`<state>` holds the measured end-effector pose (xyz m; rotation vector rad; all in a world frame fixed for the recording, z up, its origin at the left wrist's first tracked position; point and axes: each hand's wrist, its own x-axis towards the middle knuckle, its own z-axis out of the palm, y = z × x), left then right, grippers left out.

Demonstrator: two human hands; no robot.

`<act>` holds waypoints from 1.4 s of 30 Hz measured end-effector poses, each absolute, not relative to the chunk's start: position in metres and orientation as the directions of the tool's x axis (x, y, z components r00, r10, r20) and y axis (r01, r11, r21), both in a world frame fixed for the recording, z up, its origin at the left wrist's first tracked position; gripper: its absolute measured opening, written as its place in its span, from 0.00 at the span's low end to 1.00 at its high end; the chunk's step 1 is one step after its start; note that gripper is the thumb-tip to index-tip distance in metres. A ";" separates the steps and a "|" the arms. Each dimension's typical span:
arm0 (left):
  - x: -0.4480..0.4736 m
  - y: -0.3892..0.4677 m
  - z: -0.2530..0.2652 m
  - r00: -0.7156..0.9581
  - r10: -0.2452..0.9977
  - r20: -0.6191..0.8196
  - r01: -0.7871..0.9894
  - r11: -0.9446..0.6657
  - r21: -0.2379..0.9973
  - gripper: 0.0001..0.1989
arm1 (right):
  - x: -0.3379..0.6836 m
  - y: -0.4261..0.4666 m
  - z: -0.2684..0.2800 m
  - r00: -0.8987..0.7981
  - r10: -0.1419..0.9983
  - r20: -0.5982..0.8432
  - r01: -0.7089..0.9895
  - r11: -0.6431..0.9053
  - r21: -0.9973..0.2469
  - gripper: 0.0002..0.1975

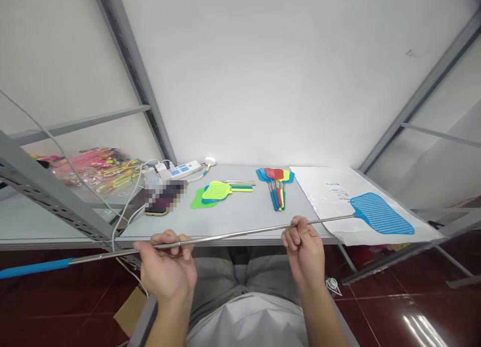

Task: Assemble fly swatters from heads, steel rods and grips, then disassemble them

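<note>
A long fly swatter [383, 214] with a blue mesh head stretches across the view, its metal rod drawn out and its blue handle off at the far left. My left hand [169, 267], palm up, has the rod between thumb and fingers near the handle end. Closer to the head, my right hand [303, 249] pinches the same rod. Behind it lies a bundle of short swatters [278, 189] in blue, red and yellow-green. Left of them are a yellow-green swatter [217, 191], a green swatter head [201, 202] and several metal rods [244, 182].
A grey shelf table [233, 222] spans the front. On its left are a phone [161, 204], a power strip [184, 170] and white cables. Plastic bags of colourful items [101, 169] sit beyond the metal post [63, 192]. A white plastic bag [319, 192] lies flat at right.
</note>
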<state>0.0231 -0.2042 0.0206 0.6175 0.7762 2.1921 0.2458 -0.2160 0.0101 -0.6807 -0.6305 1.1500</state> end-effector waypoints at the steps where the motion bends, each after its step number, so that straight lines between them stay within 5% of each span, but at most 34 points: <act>1: 0.022 -0.203 0.020 -0.625 0.759 0.185 -0.468 -0.553 0.689 0.24 | 0.250 -0.215 0.010 0.303 0.948 0.100 -0.594 0.270 -0.758 0.13; 8: 0.018 -0.201 0.021 -0.575 0.815 0.067 -0.577 -0.463 0.673 0.17 | 0.295 -0.202 0.009 0.531 0.845 0.061 -0.576 0.413 -0.705 0.13; 20: 0.040 -0.207 0.013 -0.543 0.838 0.059 -0.612 -0.442 0.656 0.16 | 0.274 -0.208 0.012 0.630 0.765 0.132 -0.512 0.537 -0.670 0.14; 31: 0.065 -0.206 -0.003 -0.452 0.890 0.057 -0.680 -0.385 0.625 0.14 | 0.229 -0.218 0.011 0.506 0.859 0.082 -0.605 0.421 -0.676 0.13; 38: 0.086 -0.221 -0.003 -0.254 0.962 0.097 -0.695 -0.252 0.674 0.17 | 0.195 -0.224 -0.007 0.137 0.990 0.031 -0.638 0.112 -0.762 0.15; 42: 0.087 -0.222 -0.002 -0.265 0.960 0.086 -0.697 -0.252 0.672 0.18 | 0.212 -0.215 -0.006 0.101 0.995 0.013 -0.635 0.074 -0.769 0.18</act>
